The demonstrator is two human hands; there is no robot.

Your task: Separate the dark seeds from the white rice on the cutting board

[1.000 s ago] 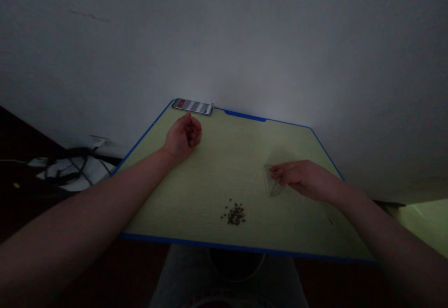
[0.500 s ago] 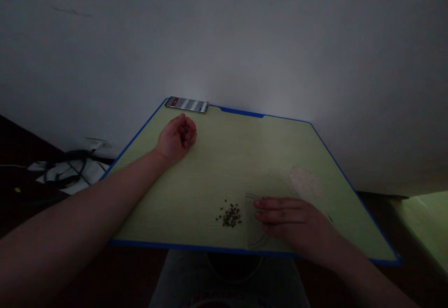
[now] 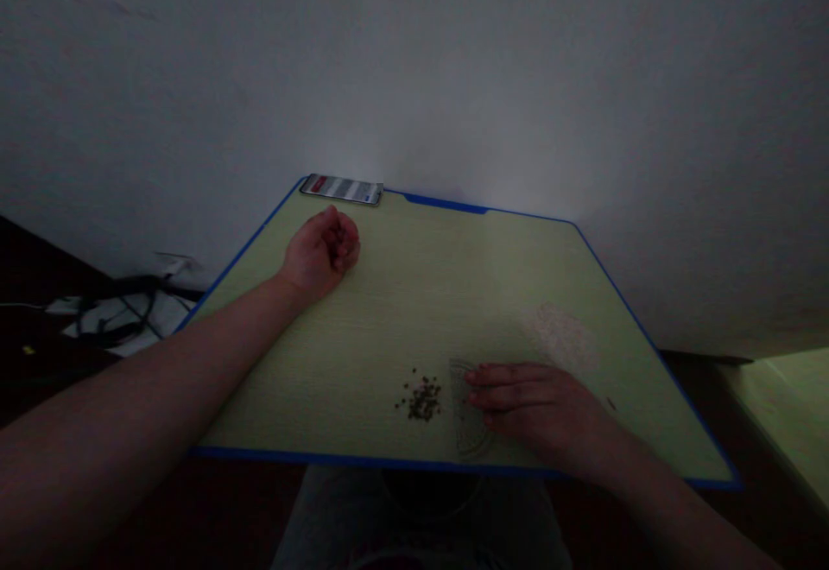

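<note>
The room is dim. A small heap of dark seeds (image 3: 420, 398) lies near the front edge of a pale green table (image 3: 414, 294) with a blue rim. My right hand (image 3: 528, 402) lies flat, fingers stretched out, pressing a clear plastic protractor (image 3: 467, 419) onto the tabletop just right of the seeds. My left hand (image 3: 320, 252) rests at the far left of the table, fingers curled into a loose fist; whether it holds anything is hidden. A phone (image 3: 341, 188) with a lit screen lies at the far left corner, just beyond that hand.
A faint whitish patch (image 3: 562, 337) shows on the table to the right. A white wall (image 3: 414, 78) stands right behind the table. Dark cables (image 3: 110, 311) lie on the floor at the left. Another green surface (image 3: 787, 397) shows at the far right.
My right hand slid the protractor from the right side of the table down and left, ending beside the seeds. The whitish patch became uncovered. My left hand stayed put.
</note>
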